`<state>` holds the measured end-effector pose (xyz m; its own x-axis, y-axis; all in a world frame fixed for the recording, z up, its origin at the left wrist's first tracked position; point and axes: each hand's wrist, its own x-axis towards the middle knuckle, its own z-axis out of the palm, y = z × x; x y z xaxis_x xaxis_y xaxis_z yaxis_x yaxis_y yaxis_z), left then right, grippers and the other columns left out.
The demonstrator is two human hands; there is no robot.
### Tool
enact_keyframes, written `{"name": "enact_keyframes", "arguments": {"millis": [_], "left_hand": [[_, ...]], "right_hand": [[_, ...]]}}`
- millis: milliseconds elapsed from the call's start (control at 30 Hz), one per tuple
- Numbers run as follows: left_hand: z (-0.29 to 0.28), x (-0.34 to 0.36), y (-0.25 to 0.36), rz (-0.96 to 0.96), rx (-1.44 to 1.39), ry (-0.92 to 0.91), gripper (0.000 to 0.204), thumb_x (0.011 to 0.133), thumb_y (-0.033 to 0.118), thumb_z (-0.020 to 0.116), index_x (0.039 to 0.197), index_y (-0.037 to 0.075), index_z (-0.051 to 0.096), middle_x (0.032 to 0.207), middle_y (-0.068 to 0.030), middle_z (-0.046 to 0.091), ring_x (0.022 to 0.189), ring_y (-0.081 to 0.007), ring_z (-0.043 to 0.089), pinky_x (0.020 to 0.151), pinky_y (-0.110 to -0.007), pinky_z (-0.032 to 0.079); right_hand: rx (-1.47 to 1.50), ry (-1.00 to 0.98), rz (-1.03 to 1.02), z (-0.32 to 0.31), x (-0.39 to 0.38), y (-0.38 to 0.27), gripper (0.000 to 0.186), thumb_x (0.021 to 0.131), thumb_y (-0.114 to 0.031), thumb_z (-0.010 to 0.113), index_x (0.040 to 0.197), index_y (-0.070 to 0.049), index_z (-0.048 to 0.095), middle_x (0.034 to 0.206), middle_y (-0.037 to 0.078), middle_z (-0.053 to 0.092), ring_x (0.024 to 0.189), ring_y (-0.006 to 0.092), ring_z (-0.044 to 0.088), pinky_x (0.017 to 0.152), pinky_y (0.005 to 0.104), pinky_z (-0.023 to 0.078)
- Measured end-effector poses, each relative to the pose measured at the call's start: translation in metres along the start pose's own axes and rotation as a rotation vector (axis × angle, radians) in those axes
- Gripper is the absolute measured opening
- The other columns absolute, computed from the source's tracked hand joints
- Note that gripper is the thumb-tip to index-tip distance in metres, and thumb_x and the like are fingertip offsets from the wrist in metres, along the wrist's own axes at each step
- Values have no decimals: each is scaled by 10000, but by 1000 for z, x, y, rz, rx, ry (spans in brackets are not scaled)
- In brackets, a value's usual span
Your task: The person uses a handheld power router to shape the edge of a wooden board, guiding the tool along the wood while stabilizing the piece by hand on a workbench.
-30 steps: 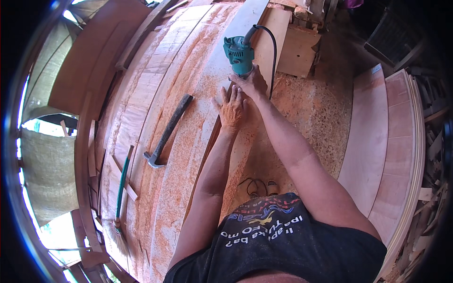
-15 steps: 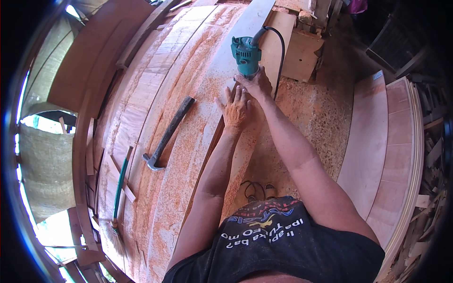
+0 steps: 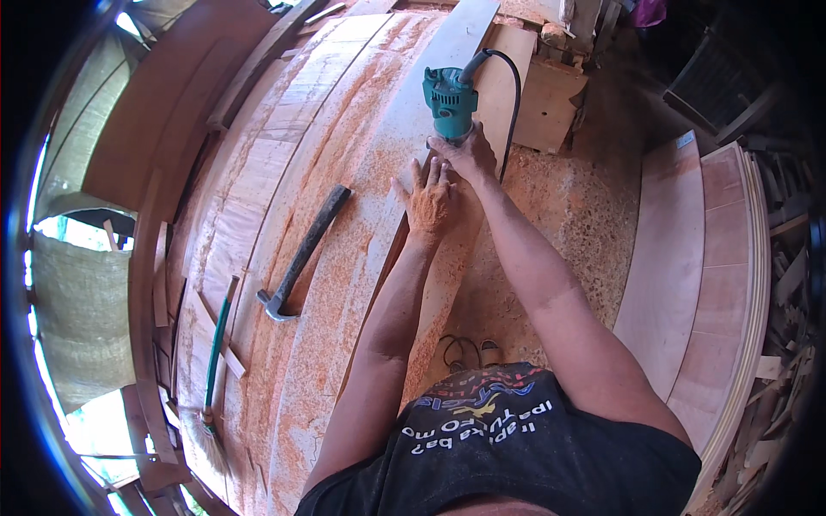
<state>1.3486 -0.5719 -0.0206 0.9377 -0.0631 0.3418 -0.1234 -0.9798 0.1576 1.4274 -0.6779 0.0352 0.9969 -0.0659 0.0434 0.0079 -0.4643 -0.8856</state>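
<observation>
My right hand [image 3: 469, 153] is wrapped round the lower part of a teal trim router [image 3: 450, 103], which stands upright at the edge of a long pale board [image 3: 404, 129]. Its bit is hidden behind my fingers. A black cord [image 3: 514, 86] loops from the router's top down the right side. Just nearer to me, my left hand [image 3: 428, 205] lies flat with fingers spread, pressing on the work beside the board's edge. Orange sawdust coats its back. Left of the hands, a claw hammer [image 3: 305, 254] rests on the sawdust-strewn wooden surface.
A brush with a green handle [image 3: 217, 353] and thin wood strips lie at the left of the worktop [image 3: 258, 198]. Curved plywood sheets [image 3: 658, 249] stand on the right, with scrap wood [image 3: 787, 284] beyond. A plywood box [image 3: 551, 101] sits past the router. Sawdust covers the floor [image 3: 576, 215].
The view has shifted slightly, so the hammer and brush appear a little lower and further left. Both hands and the router hold nearly the same place.
</observation>
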Motion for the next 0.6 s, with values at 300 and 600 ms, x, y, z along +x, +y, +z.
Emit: {"name": "enact_keyframes", "arguments": {"millis": [300,600], "left_hand": [[-2,8,1,5,16,-41,502,952,351,461,1383,95,475,1508,-55,367,1428,-372,216,1037,-759,53],[4,17,4,1,12,-11,493,938,340,476,1378,118,487,1490,-54,395,1425,-377,219,1041,-761,48]], "right_hand": [[-27,8,-5,-3,6,-4,907,647,-556,802,1312,-84,407,1159,127,633,1053,302,631,897,434,483],[-29,25,-53,-2,18,5,942,650,-651,753,1277,-37,410,1129,188,638,1019,360,639,854,454,509]]}}
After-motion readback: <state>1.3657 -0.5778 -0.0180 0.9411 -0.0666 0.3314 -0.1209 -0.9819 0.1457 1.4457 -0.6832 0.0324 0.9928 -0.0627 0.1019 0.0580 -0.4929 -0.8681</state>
